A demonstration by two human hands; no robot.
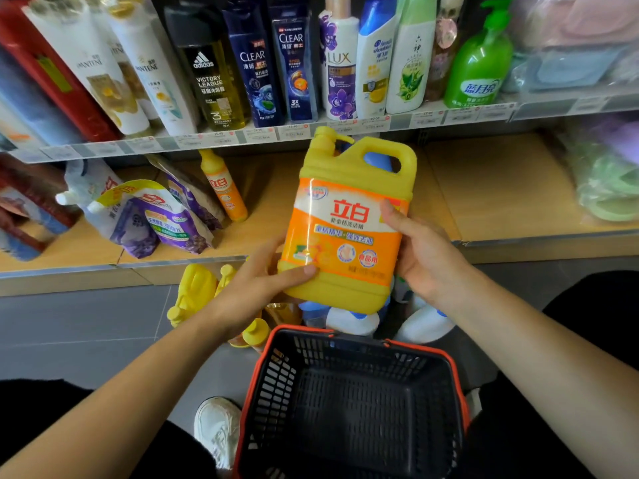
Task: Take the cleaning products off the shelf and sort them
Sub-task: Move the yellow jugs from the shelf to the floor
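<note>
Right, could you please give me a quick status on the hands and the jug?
Left hand and right hand both grip the yellow jug. Jug upright, held up beyond the black basket. Basket mouth unobstructed.

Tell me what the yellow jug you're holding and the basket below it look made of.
Yellow jug: looks like opaque moulded plastic, smooth with a slight sheen, handle moulded in. Its orange label is glossy, showing a glare streak. Basket: probably rigid plastic, matte black lattice walls with an orange rim.
</note>
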